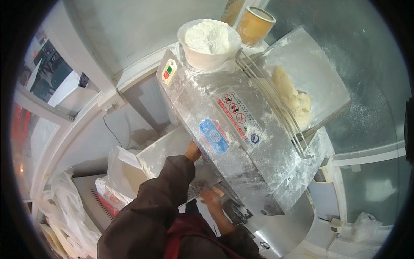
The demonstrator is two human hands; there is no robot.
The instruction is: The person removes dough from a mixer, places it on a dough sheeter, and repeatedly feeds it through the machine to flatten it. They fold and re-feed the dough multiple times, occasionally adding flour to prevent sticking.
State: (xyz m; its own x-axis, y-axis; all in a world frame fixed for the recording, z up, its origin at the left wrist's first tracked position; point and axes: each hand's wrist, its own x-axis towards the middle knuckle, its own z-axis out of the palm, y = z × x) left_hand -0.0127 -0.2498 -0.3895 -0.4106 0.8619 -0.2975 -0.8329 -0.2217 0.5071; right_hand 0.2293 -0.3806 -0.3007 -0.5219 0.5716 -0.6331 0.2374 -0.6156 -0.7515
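A flour-dusted steel dough machine [239, 139] stands before me, with rolls of dough [292, 97] on its upper steel tray [323, 68]. My left hand [193, 152] reaches to the machine's near side; its fingers are hidden behind the edge of the casing. Lower down, my right hand [212, 198] is at the machine's lower front, over the near end of a lower steel tray [168, 149]. Its fingers are blurred, and whether they grip anything is unclear. A wire guard [275, 97] runs between the casing and the dough.
A plastic tub of flour [210, 60] and an amber canister [255, 27] stand at the machine's far end. Left of my arm are an open bag [126, 171] and crumpled clear plastic [68, 207]. A corded plug [110, 109] sits in the wall socket. Windows surround the corner.
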